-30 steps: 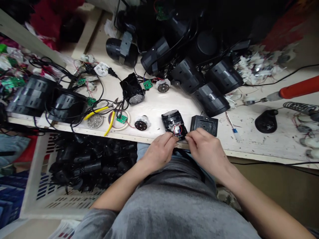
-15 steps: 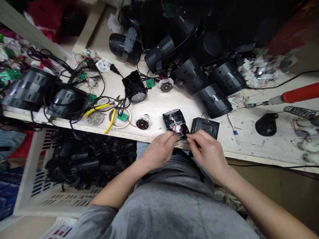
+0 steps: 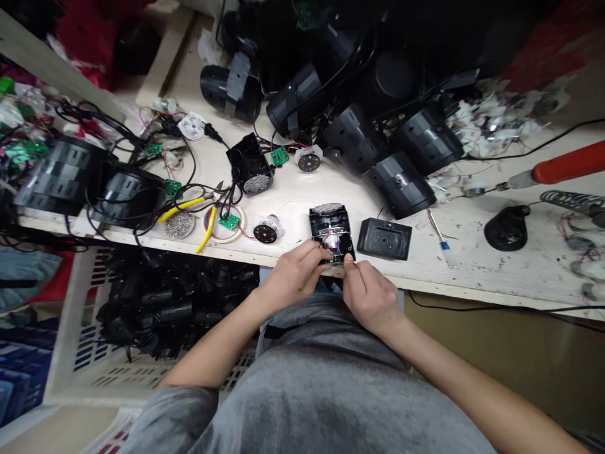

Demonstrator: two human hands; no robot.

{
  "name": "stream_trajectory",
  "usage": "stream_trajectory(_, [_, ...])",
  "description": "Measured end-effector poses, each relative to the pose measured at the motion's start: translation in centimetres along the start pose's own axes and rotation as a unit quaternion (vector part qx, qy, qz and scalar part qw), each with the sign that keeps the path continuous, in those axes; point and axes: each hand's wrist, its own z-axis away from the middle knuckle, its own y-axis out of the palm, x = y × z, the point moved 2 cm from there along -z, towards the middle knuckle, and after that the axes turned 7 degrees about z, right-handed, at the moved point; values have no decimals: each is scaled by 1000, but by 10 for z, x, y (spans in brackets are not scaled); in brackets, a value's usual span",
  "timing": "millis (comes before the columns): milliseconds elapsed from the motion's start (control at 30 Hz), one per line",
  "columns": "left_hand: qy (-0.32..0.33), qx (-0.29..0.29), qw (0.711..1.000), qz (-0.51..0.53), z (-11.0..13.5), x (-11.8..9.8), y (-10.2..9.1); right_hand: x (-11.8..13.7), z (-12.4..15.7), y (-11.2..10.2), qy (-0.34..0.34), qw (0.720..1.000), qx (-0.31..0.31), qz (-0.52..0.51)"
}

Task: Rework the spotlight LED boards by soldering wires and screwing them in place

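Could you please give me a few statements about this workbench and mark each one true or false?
1. The fingers of the left hand and right hand are at the near side of the housing. True.
2. The pliers have red handles. False: the handles of the pliers are yellow.
3. A green board lies between the pliers and the housing. True.
4. The black box lies to the left of the housing. False: the black box lies to its right, on the bench.
5. Black parts lie in the crate. True.
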Motion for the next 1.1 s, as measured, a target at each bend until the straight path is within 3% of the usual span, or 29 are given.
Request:
stream_trajectory(200, [-8,28,1000,-10,-2,2,-5,-16,-5,-1,81,982,9,-169])
stream_trajectory(433, [9,24,1000,-1,-2,6,-9,1,-10,-12,-48,998,-33,11])
stream_trajectory(633, [-2,83,996,18,-6,6,-20,-31,-39,-24,-34,983,51,-170])
stream_trajectory(833, [9,76,997,8,-7,4,-22,-35,-85,-13,-171,949,135,-226])
stream_trajectory(1100, [34,35,999,-22,-1,7,-17,-38,-63,-18,-216,941,110,-235])
